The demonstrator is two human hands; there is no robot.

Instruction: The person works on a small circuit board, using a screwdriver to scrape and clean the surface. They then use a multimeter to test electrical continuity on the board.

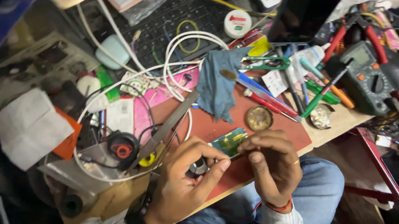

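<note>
A: Item one, nearest the lens: left hand (182,186), wristwatch on the wrist, fingers curled and pinched around a small dark cylindrical piece (197,166). Item two: right hand (268,165), fingertips bunched together and pressing on the edge of a small green circuit board (229,141).

B: Board location?

A: Flat on the red work mat (218,120) at the front bench edge, between both hands, just below the round brass-coloured tin (259,118).

B: Handling notes?

A: Judged light, thin, stiff and fragile; best held by its bare edges, clear of the components.

B: Surroundings?

A: Blue cloth (218,81), white cable loops (177,48), steel ruler (166,128), green-handled scissors (265,63), multimeter (368,76) with red probes.

B: Anything unclear?

A: The right fingers cover part of the board. What the dark cylinder is cannot be told. The bench clutter further back blurs together.
</note>
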